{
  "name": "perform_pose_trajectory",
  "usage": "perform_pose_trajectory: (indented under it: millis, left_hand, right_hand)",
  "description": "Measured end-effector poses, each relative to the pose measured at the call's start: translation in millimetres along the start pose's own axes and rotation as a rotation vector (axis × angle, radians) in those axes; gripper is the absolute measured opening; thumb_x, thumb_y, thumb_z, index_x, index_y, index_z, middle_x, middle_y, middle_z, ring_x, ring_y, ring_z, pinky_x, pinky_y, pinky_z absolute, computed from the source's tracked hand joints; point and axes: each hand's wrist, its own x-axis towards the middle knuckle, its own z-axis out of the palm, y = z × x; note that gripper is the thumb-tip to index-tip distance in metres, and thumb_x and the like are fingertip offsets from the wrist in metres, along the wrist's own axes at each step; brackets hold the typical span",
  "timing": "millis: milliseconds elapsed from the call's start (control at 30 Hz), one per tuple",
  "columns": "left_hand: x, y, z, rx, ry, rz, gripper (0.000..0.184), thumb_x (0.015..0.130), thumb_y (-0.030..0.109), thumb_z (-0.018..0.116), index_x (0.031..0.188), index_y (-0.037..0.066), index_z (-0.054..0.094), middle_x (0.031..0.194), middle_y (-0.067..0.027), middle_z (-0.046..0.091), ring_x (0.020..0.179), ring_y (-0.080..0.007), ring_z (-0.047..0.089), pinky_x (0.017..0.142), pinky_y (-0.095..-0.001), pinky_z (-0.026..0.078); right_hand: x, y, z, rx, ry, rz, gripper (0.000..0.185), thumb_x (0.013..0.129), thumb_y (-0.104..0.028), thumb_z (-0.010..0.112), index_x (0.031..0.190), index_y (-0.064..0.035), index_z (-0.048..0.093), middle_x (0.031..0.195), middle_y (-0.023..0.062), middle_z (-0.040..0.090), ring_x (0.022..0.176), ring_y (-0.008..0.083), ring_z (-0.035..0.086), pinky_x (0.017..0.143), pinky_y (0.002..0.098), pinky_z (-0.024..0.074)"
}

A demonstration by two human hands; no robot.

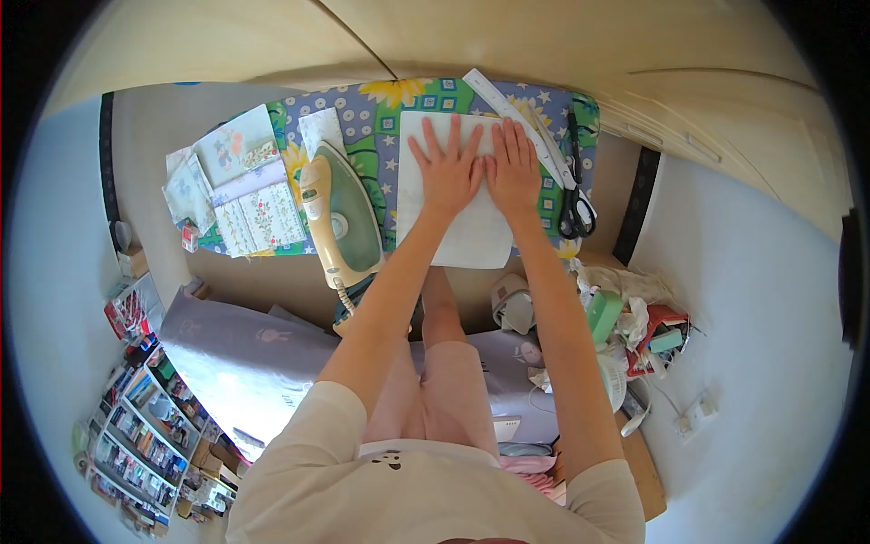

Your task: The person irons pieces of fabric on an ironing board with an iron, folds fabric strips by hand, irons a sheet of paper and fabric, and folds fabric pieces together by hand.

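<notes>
A white rectangular sheet [462, 238], cloth or paper, I cannot tell which, lies flat on a board with a patterned cover [385, 118]. My left hand [448, 178] presses on it palm down, fingers spread. Beside it, thumbs close together, my right hand [513, 174] also rests flat on the sheet, fingers stretched out. To the left, an iron [337, 218] with a cream handle and a green body lies on the board. A white ruler [492, 94] slants under or beside my right fingers. Black-handled scissors [575, 213] are at the board's right edge.
Folded floral fabric pieces [263, 213] lie at the board's left end, near a small red-and-white box [189, 238]. A pale fabric piece [320, 130] sits behind the iron. Assorted items, including a green box [604, 315], are piled at right. Shelves [145, 435] stand at lower left.
</notes>
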Motion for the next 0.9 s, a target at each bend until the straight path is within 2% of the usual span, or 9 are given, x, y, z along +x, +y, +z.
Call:
perform_pose_trajectory:
  millis: [267,367,433,533,600,667,700,767,900]
  left_hand:
    - [2,-3,0,-0.002,0.046,-0.139,0.055,0.086,0.036,0.048,0.138,0.018,0.039,0.147,-0.0175,0.022,0.131,-0.0527,0.011,0.099,-0.0687,0.007]
    - [-6,-6,2,0.023,0.073,-0.125,0.058,0.086,0.032,0.048,0.138,0.011,0.037,0.146,-0.0201,0.024,0.133,-0.0465,0.015,0.104,-0.0621,0.011]
    - [-16,-4,5,-0.043,-0.079,0.037,0.058,0.084,0.029,0.048,0.134,0.002,0.039,0.143,-0.0206,0.028,0.135,-0.0378,0.020,0.108,-0.0524,0.016]
    - [-39,13,2,-0.057,-0.085,0.040,0.057,0.084,0.027,0.048,0.133,-0.001,0.038,0.143,-0.0195,0.030,0.135,-0.0315,0.023,0.108,-0.0473,0.018]
    - [-53,22,1,-0.050,-0.094,0.020,0.056,0.085,0.026,0.047,0.134,0.000,0.038,0.143,-0.0187,0.030,0.135,-0.0353,0.022,0.109,-0.0478,0.018]
    - [-63,26,-1,-0.129,-0.086,-0.035,0.055,0.084,0.028,0.048,0.135,0.007,0.040,0.144,-0.0154,0.029,0.133,-0.0441,0.019,0.106,-0.0572,0.014]
    - [-66,27,-4,-0.129,-0.087,-0.040,0.055,0.084,0.028,0.048,0.135,0.007,0.040,0.144,-0.0154,0.029,0.133,-0.0441,0.019,0.106,-0.0572,0.014]
    - [-71,26,-7,-0.006,-0.105,-0.052,0.053,0.085,0.032,0.050,0.136,0.017,0.041,0.146,-0.0123,0.027,0.130,-0.0542,0.012,0.098,-0.0703,0.009]
    - [-68,19,-8,-0.046,-0.101,-0.045,0.054,0.084,0.034,0.051,0.136,0.022,0.041,0.148,-0.0091,0.024,0.130,-0.0565,0.009,0.093,-0.0761,0.004]
  right_hand:
    - [0,0,2,-0.048,0.028,-0.004,0.051,0.086,-0.028,0.049,0.132,-0.0090,0.044,0.141,0.0072,0.037,0.131,0.0233,0.033,0.106,0.0389,0.0267]
    - [0,-1,2,-0.044,0.024,0.003,0.052,0.086,-0.027,0.049,0.134,-0.0095,0.042,0.142,0.0073,0.036,0.131,0.0233,0.033,0.106,0.0390,0.0266]
    - [1,-1,4,-0.055,0.032,0.003,0.053,0.085,-0.027,0.049,0.135,-0.0103,0.041,0.143,0.0071,0.035,0.132,0.0233,0.032,0.107,0.0392,0.0263]
    - [0,0,5,-0.033,0.030,-0.008,0.052,0.087,-0.026,0.047,0.136,-0.0106,0.039,0.144,0.0086,0.033,0.132,0.0254,0.032,0.107,0.0399,0.0266]
    - [0,1,5,-0.038,0.027,-0.012,0.052,0.087,-0.025,0.047,0.136,-0.0110,0.038,0.144,0.0085,0.033,0.132,0.0254,0.032,0.107,0.0400,0.0266]
    - [0,0,5,-0.041,0.022,-0.019,0.052,0.087,-0.025,0.048,0.136,-0.0113,0.038,0.144,0.0083,0.033,0.132,0.0255,0.032,0.107,0.0401,0.0266]
    - [0,0,5,-0.042,0.026,-0.014,0.053,0.086,-0.025,0.049,0.136,-0.0109,0.039,0.144,0.0077,0.033,0.132,0.0245,0.031,0.107,0.0401,0.0267]
    - [0,0,6,-0.043,0.028,-0.010,0.054,0.085,-0.024,0.050,0.136,-0.0105,0.039,0.144,0.0070,0.034,0.132,0.0235,0.031,0.106,0.0401,0.0268]
    - [-1,-1,6,-0.013,0.035,-0.017,0.053,0.086,-0.022,0.050,0.136,-0.0094,0.038,0.144,0.0081,0.033,0.132,0.0261,0.031,0.106,0.0413,0.0265]
